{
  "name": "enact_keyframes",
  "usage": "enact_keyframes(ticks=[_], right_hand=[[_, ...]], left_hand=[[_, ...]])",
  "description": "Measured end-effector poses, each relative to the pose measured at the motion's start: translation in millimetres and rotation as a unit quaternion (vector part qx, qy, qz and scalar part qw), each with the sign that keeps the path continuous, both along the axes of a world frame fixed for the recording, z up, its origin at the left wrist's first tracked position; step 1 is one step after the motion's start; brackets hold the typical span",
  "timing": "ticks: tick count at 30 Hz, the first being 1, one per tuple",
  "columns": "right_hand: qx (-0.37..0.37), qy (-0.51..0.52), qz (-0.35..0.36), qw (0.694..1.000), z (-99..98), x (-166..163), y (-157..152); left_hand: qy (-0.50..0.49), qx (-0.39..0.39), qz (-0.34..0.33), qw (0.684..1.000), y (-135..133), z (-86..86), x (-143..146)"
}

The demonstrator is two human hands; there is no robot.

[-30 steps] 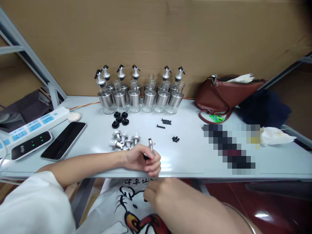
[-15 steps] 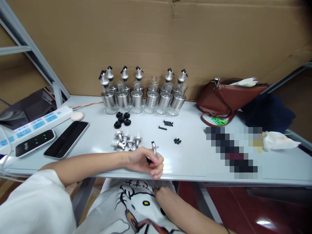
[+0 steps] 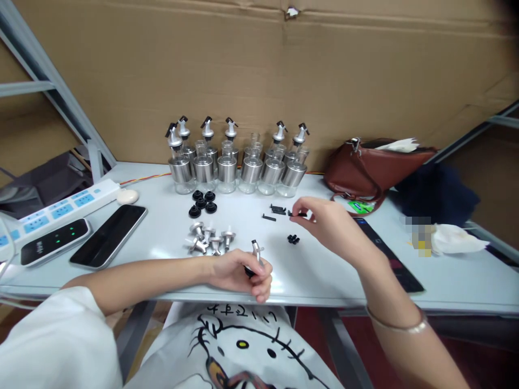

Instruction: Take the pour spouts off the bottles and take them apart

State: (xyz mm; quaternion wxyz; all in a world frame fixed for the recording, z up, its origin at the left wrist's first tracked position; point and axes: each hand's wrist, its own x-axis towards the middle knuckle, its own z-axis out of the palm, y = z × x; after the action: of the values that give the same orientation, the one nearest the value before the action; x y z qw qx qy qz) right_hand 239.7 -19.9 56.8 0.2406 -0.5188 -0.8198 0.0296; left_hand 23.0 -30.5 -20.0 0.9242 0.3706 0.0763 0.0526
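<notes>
Near the table's front edge, my left hand (image 3: 239,270) is closed around a silver pourer spout (image 3: 257,250) with a black base, its narrow tip pointing up. My right hand (image 3: 330,224) reaches over the table and pinches a small black lever (image 3: 299,215) between thumb and fingertips. Just left of those fingertips lie several similar black levers (image 3: 278,210). Below them sits a cluster of tiny black caps (image 3: 293,239). Loose silver spouts (image 3: 216,243) lie beyond my left wrist, with ribbed black stoppers (image 3: 201,203) behind them.
Glass bottles with steel bands (image 3: 251,172) stand along the back, some fitted with spouts. A power strip (image 3: 101,193), a phone (image 3: 108,237) and a black-screened device (image 3: 57,241) lie left. A brown bag (image 3: 365,170), a dark flat object (image 3: 399,262) and white tissue (image 3: 458,239) are right.
My right hand has come up from below the table edge to the black levers and taken hold of one. My left hand keeps the pourer spout in nearly the same place.
</notes>
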Motion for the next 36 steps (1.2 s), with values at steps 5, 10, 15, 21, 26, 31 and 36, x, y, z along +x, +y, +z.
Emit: enact_keyframes(ticks=[5,10,15,21,26,31,36], right_hand=[[-0.070,-0.026,0.028,0.997,-33.5,0,50],[-0.104,-0.004,0.047,0.993,-57.8,-1,65],[-0.111,0.007,0.054,0.992,-64.5,0,68],[-0.106,0.014,0.056,0.993,-57.7,6,62],[-0.145,-0.026,0.048,0.988,-50.6,10,59],[-0.149,-0.046,0.013,0.988,-53.2,7,61],[-0.125,-0.068,-0.012,0.990,-56.4,11,61]], left_hand=[[0.001,0.006,-0.001,1.000,0,-0.4,0],[0.011,0.007,-0.005,1.000,0,0.0,0],[0.011,0.005,-0.004,1.000,1,-0.6,0],[0.003,0.002,-0.004,1.000,1,-1.2,0],[0.001,0.003,-0.005,1.000,1,-2.7,0],[0.001,0.008,-0.004,1.000,1,-1.2,0],[0.008,0.006,-0.003,1.000,1,0.7,0]])
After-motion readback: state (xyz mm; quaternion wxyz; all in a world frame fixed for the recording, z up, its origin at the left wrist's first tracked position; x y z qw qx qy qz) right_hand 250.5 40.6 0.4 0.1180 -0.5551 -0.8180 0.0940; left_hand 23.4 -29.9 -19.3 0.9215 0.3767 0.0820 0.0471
